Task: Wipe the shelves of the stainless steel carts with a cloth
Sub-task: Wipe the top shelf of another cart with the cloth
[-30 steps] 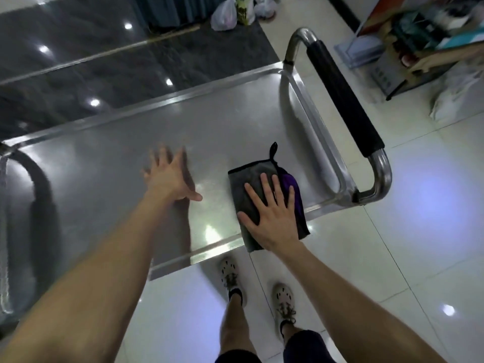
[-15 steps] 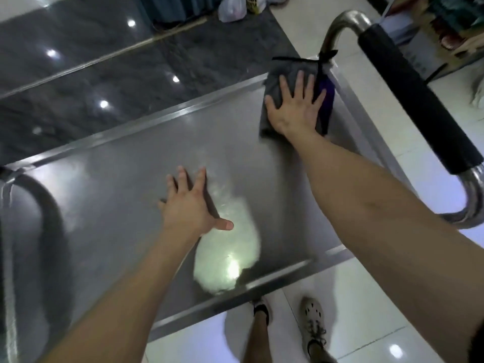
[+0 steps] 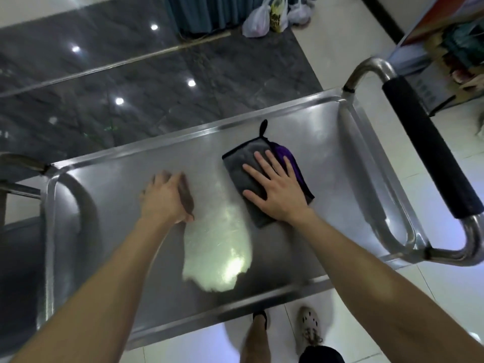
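Note:
The top shelf [image 3: 110, 231] of the stainless steel cart fills the middle of the head view, with a bright glare patch at its centre. A folded grey and purple cloth [image 3: 242, 158] with a black hanging loop lies on the shelf right of centre. My right hand [image 3: 275, 189] presses flat on the cloth, fingers spread and straight. My left hand [image 3: 163, 199] rests on the bare steel left of the glare, blurred, its fingers pointing toward the far rim.
A black padded push handle [image 3: 429, 158] on a steel tube rises at the cart's right end. A second handle [image 3: 21, 163] shows at the left end. Plastic bags [image 3: 269, 19] lie on the floor beyond. Boxes and clutter [image 3: 455, 48] stand at the far right. My feet stand under the near rim.
My right hand has slid the cloth from the far right corner back toward the shelf's middle. My left hand stays on the steel.

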